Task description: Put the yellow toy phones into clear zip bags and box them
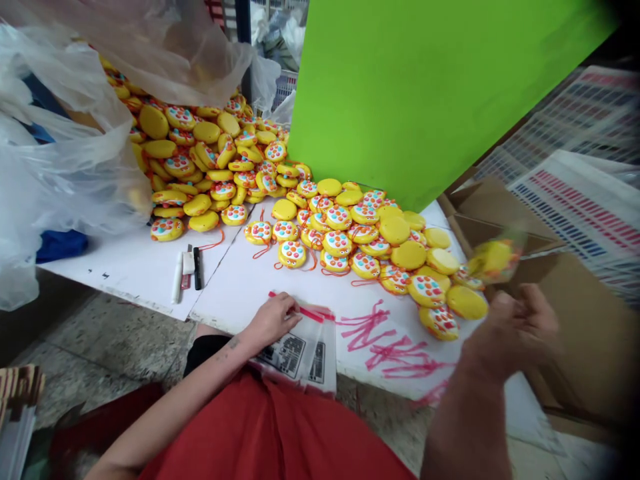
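Note:
My left hand rests at the table's front edge on clear plastic bags with black print, its fingers curled around a red strip at the bags' top. To the right, my right hand is blurred; at its fingertips a clear bag with a yellow toy inside hangs over an open cardboard box. Many round yellow toys with coloured dots and red cords spread across the table between the hands. Pink ribbons lie near the front edge.
A larger heap of yellow toys spills from a plastic sack at the left. Pens lie on the white table. A green panel stands behind; the cardboard box and white crates are right.

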Demonstrator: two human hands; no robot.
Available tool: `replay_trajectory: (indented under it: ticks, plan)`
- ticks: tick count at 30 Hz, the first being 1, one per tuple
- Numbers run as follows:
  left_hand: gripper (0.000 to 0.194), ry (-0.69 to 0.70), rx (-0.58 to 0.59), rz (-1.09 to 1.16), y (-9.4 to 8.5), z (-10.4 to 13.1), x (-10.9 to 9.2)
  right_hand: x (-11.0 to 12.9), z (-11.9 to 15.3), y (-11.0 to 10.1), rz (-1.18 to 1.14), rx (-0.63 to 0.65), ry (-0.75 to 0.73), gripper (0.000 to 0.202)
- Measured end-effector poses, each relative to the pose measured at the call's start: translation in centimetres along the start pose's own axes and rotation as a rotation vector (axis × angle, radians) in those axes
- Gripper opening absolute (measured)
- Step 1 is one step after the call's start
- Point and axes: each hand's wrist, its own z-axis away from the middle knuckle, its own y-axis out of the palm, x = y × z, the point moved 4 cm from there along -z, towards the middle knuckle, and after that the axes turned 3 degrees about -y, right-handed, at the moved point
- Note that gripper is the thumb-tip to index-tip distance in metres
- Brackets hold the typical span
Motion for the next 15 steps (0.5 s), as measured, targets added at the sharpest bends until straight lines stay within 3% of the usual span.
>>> replay_trajectory:
  ticks: [3,5,8,11,15]
  plan:
    - [0.016,0.075,0.001,-0.295,1.0,-0.1,-0.8,-1.8,-0.6,2.4,0.154,0.133,-0.129,0.058]
    - [0.020,0.100,0.024,-0.431,1.7,-0.2,-1.1,-3.0,0.5,5.2,0.313,0.377,-0.184,0.066]
    - [0.020,0.125,0.047,-0.533,2.3,-0.3,-1.3,-4.8,2.8,8.1,0.539,0.570,-0.122,0.072]
    - [0.019,0.150,0.038,-0.564,2.8,-0.4,-1.2,-5.3,4.0,8.9,0.578,0.506,-0.120,0.063]
    - [0.019,0.183,-0.010,-0.598,3.2,-0.5,-0.9,-4.6,3.6,8.5,0.471,0.412,-0.165,0.052]
